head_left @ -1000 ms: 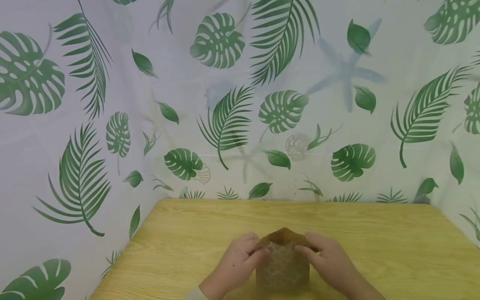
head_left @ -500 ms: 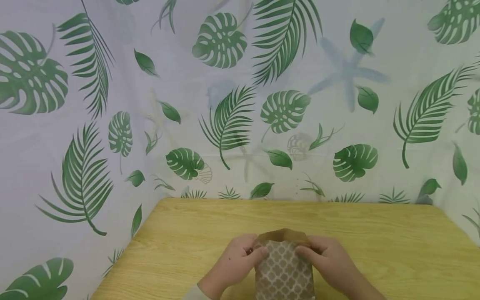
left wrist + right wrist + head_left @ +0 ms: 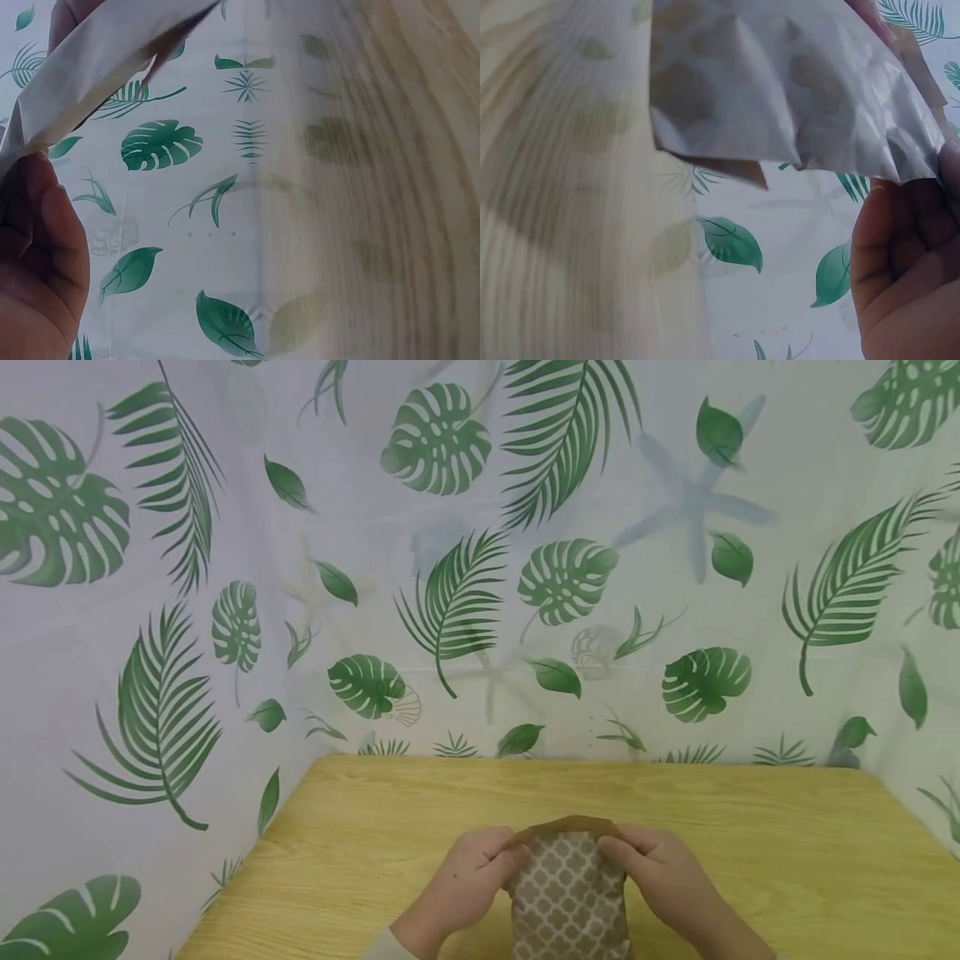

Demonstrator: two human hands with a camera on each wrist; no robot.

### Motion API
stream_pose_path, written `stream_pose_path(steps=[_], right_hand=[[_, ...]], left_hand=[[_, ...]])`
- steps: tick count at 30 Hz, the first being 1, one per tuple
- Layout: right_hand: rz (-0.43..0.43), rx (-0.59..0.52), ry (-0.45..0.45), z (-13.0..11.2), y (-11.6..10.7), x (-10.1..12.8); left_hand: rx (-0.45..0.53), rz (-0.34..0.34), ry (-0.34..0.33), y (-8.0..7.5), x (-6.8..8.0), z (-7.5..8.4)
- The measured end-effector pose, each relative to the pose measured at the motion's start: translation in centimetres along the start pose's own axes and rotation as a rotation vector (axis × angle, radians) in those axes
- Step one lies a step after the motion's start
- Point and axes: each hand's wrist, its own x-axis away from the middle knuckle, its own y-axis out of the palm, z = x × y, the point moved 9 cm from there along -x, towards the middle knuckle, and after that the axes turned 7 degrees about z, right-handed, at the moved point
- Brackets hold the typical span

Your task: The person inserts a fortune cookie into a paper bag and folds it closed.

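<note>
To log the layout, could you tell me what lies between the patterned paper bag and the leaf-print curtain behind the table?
In the head view, only bare wooden table lies between the paper bag and the leaf-print curtain.

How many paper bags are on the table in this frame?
1. The patterned paper bag stands at the near middle of the table, its top edge pinched between the left hand and right hand. None other shows.

1. The paper bag (image 3: 568, 893) is cut off by the bottom edge of the head view.
2. The table (image 3: 405, 187) looks blurred in both wrist views.
3. The left hand (image 3: 34, 277) shows only partly.
</note>
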Motion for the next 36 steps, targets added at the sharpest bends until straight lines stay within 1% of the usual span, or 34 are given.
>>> stream_pose_path(steps=[3,6,9,12,16,19,21,24,27,28,29,31,34,36], right_hand=[[0.001,0.009,-0.031,-0.3,0.1,0.0],[-0.003,0.01,-0.042,-0.6,0.3,0.1],[-0.012,0.021,-0.042,-0.9,0.5,0.1],[-0.02,0.009,-0.035,-0.8,0.6,0.2],[-0.04,-0.015,-0.06,-1.0,0.9,0.2],[-0.04,0.006,-0.086,-1.1,0.8,0.2],[-0.024,0.02,-0.075,-0.8,0.4,0.1],[0.047,-0.015,-0.041,-0.3,-1.1,-0.1],[0.112,-0.074,-0.064,-0.6,-2.6,-0.1],[0.111,-0.088,-0.083,-0.8,-2.8,-0.2],[0.093,-0.091,-0.102,-1.1,-2.8,-0.2],[0.012,-0.103,-0.114,-1.5,-1.9,-0.1],[-0.127,-0.11,-0.089,-1.6,0.0,0.1],[-0.182,-0.119,-0.068,-1.6,0.9,0.2]], left_hand=[[0.007,-0.018,-0.002,0.0,0.0,-0.1],[0.005,-0.032,-0.007,0.1,0.0,-0.2],[-0.001,-0.043,-0.031,0.3,0.0,-0.3],[-0.007,-0.049,-0.047,0.5,0.0,-0.3],[-0.022,-0.04,-0.029,0.6,0.0,0.0],[-0.045,-0.029,-0.012,0.4,0.0,0.1],[-0.06,-0.023,-0.014,0.1,0.0,-0.1],[-0.037,0.02,-0.028,-1.3,-0.1,-0.3],[0.019,0.073,-0.05,-3.0,-0.1,-0.5],[0.038,0.087,-0.05,-3.4,-0.1,-0.4],[0.051,0.09,-0.045,-3.6,-0.2,-0.3],[0.024,0.082,-0.026,-3.4,-0.2,0.0],[-0.049,0.043,0.033,-2.4,-0.2,0.7],[-0.101,0.022,0.073,-1.6,-0.2,1.1]])
